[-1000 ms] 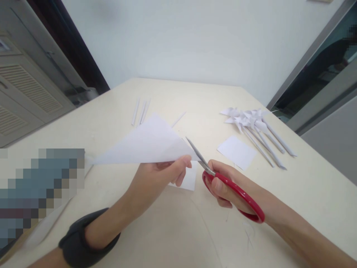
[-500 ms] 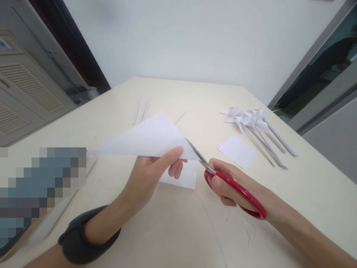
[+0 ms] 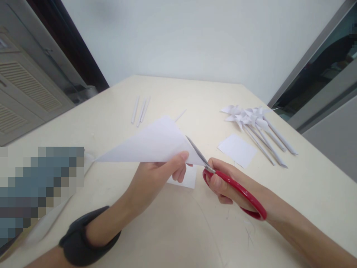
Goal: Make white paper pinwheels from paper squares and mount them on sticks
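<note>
A white paper triangle (image 3: 150,143), apparently folded, is held above the table between the thumb and fingers of my left hand (image 3: 164,171). My right hand (image 3: 223,184) grips red-handled scissors (image 3: 240,190). Their metal blades lie along the right edge of the paper triangle, close to its right corner. Whether the blades are parted is hard to see. Under my left hand lies a white sheet of paper (image 3: 185,178), partly hidden by the hand and the triangle.
Several paper pinwheels (image 3: 248,117) with rolled paper sticks lie at the right, by a square paper (image 3: 238,150). Thin paper rolls (image 3: 141,111) lie at the back left, and a narrow strip (image 3: 180,115) nearer the middle. Thin scraps (image 3: 249,234) lie in front. A blurred-out object (image 3: 41,193) is at left.
My left hand and the paper triangle have shifted slightly right and down, further into the scissors. My right hand has stayed almost in place.
</note>
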Motion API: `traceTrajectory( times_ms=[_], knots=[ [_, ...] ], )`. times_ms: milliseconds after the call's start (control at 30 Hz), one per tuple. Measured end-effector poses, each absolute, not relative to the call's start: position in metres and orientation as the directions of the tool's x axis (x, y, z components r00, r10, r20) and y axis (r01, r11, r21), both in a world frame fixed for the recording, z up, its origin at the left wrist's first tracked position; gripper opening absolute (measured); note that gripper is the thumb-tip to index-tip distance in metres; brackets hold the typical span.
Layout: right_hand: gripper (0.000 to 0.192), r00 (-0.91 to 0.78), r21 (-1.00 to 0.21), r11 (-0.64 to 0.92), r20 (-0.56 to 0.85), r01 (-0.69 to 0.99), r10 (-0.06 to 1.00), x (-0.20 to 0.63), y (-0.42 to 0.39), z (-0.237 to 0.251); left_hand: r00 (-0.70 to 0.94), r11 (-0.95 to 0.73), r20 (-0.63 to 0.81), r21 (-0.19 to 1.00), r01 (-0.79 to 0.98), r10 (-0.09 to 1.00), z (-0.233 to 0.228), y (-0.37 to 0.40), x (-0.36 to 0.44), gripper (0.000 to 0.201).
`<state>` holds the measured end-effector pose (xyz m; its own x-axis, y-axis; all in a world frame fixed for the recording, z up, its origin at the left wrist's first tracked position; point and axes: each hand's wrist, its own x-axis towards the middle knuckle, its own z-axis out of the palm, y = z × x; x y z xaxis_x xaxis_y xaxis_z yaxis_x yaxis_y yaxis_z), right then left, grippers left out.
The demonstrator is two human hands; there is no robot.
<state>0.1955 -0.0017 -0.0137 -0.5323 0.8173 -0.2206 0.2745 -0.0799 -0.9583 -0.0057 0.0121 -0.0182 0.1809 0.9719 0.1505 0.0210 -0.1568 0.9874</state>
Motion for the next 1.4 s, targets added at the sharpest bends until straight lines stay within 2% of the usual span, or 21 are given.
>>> traceTrajectory(
  times_ms=[233,433,633,800,967,1067,1233,1400],
  knots=[
    [0.037,-0.501,-0.937,-0.201,-0.324,0.285,0.803,0.192,-0.005,-0.011,0.161,-0.142,0.136,0.989,0.028,0.978,-0.018,0.012,-0.004,0.04],
    [0.04,-0.485,-0.928,-0.116,-0.288,0.354,0.826,0.19,-0.003,-0.01,0.202,-0.111,0.115,0.993,-0.031,0.973,-0.019,0.013,-0.005,0.041],
    [0.038,-0.492,-0.935,-0.148,-0.299,0.321,0.818,0.187,-0.006,-0.006,0.219,-0.073,0.093,0.992,-0.098,0.971,-0.017,0.013,-0.005,0.041],
    [0.034,-0.461,-0.914,-0.179,-0.344,0.365,0.818,0.187,-0.004,-0.008,0.224,-0.075,0.095,0.993,-0.095,0.97,-0.017,0.013,-0.007,0.039],
    [0.029,-0.438,-0.915,-0.182,-0.338,0.36,0.833,0.188,-0.002,-0.012,0.153,-0.163,0.178,0.981,-0.103,0.972,-0.014,0.013,-0.007,0.036],
    [0.028,-0.442,-0.928,-0.197,-0.328,0.316,0.835,0.187,-0.003,-0.01,0.073,-0.194,0.201,0.976,-0.099,0.977,-0.012,0.013,-0.006,0.036],
    [0.027,-0.519,-0.942,-0.251,-0.333,0.224,0.787,0.182,-0.005,-0.006,0.035,-0.182,0.184,0.982,-0.06,0.982,-0.013,0.013,-0.004,0.039],
    [0.034,-0.597,-0.971,-0.21,-0.233,0.109,0.768,0.182,-0.008,-0.008,0.022,-0.204,0.205,0.978,-0.044,0.978,-0.012,0.011,-0.005,0.039]
  ],
)
